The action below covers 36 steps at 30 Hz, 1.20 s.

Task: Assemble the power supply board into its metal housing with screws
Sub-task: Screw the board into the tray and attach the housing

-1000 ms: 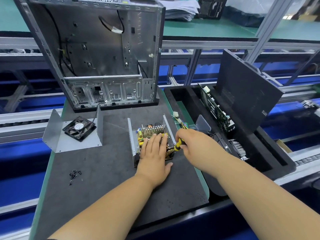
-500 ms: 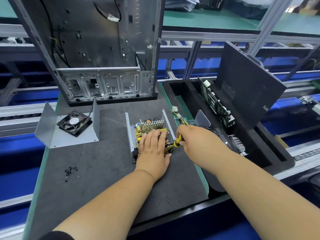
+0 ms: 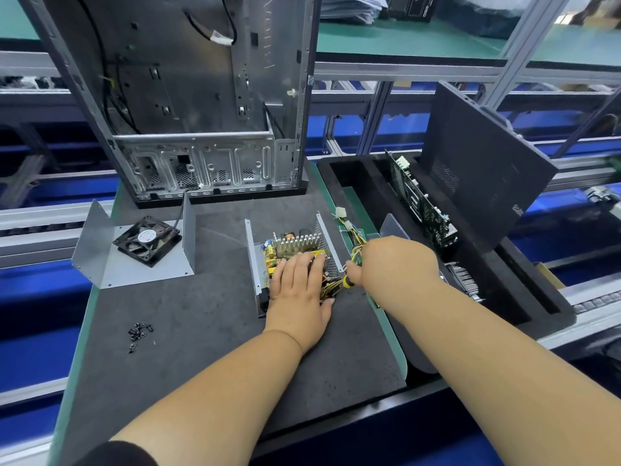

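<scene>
My left hand (image 3: 297, 290) lay flat, fingers straight, pressing down on the power supply board (image 3: 289, 255) that sat inside its metal housing (image 3: 252, 260) on the dark counter (image 3: 208, 331). Just beside it, my right hand (image 3: 389, 260) kept its grip clamped round a yellow-and-black screwdriver (image 3: 346, 282), the handle poking out at the housing's near right corner, touching the bundle of yellow wires (image 3: 331, 288) there. Well off to the left of my left hand lay a small heap of black screws (image 3: 138, 332). Beyond those, a fan (image 3: 147, 241) rested on a bent metal cover (image 3: 134, 264).
</scene>
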Motion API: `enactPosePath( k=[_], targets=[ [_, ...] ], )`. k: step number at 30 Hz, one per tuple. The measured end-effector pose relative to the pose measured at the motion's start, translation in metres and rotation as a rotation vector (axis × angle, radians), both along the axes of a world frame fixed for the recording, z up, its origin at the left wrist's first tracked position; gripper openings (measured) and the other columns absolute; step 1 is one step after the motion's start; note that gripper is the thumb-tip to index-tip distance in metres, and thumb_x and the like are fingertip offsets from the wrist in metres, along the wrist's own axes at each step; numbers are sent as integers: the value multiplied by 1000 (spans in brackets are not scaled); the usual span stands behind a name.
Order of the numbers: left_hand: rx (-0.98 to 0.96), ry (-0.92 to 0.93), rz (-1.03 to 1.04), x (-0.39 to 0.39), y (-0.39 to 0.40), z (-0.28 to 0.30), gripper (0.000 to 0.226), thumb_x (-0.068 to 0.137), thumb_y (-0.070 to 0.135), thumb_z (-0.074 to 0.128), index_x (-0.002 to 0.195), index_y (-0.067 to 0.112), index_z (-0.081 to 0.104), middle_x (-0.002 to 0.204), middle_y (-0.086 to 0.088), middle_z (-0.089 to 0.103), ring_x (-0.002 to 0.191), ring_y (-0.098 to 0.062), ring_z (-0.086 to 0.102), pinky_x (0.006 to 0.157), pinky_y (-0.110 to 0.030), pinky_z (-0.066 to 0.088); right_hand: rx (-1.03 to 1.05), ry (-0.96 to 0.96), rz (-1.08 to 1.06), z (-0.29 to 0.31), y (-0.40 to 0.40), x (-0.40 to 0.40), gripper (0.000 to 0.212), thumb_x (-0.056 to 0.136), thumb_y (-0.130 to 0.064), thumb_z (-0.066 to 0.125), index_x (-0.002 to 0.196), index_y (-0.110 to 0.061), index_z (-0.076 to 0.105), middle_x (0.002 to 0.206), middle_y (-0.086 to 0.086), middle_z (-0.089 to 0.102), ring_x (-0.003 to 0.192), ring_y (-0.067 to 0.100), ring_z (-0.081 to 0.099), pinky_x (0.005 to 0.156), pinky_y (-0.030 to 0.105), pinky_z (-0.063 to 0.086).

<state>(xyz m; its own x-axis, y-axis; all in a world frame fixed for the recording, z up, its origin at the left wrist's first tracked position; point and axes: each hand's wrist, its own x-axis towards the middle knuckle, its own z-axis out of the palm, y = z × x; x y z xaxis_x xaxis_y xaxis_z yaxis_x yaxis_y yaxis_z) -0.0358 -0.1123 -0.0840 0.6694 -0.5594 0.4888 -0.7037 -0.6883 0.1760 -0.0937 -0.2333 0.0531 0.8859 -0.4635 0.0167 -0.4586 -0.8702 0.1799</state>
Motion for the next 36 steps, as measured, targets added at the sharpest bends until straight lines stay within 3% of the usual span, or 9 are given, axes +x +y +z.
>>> enactPosePath(
  k=[3, 6, 10, 18, 23, 26, 30, 33, 36],
  targets=[
    [-11, -1, -2, 0, -1, -1, 85, 65, 43, 79, 139, 13, 50, 134, -8, 52, 129, -25, 35, 115, -44, 17, -8, -67, 65, 0, 4, -4, 47, 98, -52, 36, 67, -19, 42, 62, -1, 42, 63, 25, 52, 50, 25, 27],
    [-19, -8, -7, 0, 0, -1, 84, 66, 43, 78, 139, 13, 50, 133, -8, 52, 129, -25, 35, 115, -44, 17, 63, -128, 211, 3, 4, -8, 31, 96, -43, 39, 92, -16, 52, 91, 4, 57, 75, 28, 51, 63, 33, 31],
    [-25, -17, -3, 0, 0, -1, 83, 66, 43, 79, 138, 13, 51, 133, -9, 52, 129, -25, 34, 116, -42, 12, 375, -140, 308, 11, 4, -13, 21, 92, -25, 50, 111, -16, 47, 103, 2, 56, 90, 29, 54, 74, 38, 42],
    [-19, -1, 3, 0, -1, -1, 83, 65, 43, 78, 138, 14, 52, 133, -8, 53, 129, -23, 34, 114, -44, 18, 165, -125, 356, 7, 7, -10, 32, 95, -40, 55, 86, -21, 32, 81, -4, 42, 72, 22, 41, 47, 30, 18],
    [-15, -6, 3, 0, -1, -2, 84, 65, 44, 78, 138, 13, 51, 134, -8, 52, 129, -24, 35, 115, -44, 18, 10, -366, 265, -6, 17, -12, 42, 70, -26, 85, 53, -11, 50, 44, 7, 49, 34, 22, 43, 42, 21, 26],
    [-15, -9, -1, 1, 0, -3, 84, 65, 44, 77, 138, 13, 50, 134, -8, 51, 129, -24, 35, 115, -44, 18, 24, -467, 208, -5, 15, -10, 48, 70, -31, 85, 46, -11, 49, 38, 6, 41, 33, 20, 29, 45, 17, 24],
    [-24, -9, -2, 1, -1, -3, 84, 64, 43, 78, 137, 12, 50, 133, -8, 52, 129, -24, 36, 114, -44, 19, -37, -258, 125, -10, 11, -11, 47, 93, -57, 30, 74, -19, 51, 62, -2, 46, 54, 25, 45, 48, 24, 26],
    [-22, -7, -3, 0, 0, -2, 83, 66, 44, 77, 138, 12, 51, 134, -7, 53, 129, -24, 36, 115, -44, 19, 112, -230, 220, -4, 10, -16, 31, 95, -40, 39, 99, -14, 56, 94, 4, 60, 78, 27, 55, 61, 34, 34],
    [-15, 1, -6, 0, 0, -2, 83, 67, 44, 76, 139, 12, 49, 135, -8, 51, 130, -25, 35, 115, -44, 16, 294, -189, 355, 2, 4, -21, 26, 96, -25, 48, 118, -13, 52, 110, 5, 55, 97, 27, 54, 80, 38, 41]
  ],
)
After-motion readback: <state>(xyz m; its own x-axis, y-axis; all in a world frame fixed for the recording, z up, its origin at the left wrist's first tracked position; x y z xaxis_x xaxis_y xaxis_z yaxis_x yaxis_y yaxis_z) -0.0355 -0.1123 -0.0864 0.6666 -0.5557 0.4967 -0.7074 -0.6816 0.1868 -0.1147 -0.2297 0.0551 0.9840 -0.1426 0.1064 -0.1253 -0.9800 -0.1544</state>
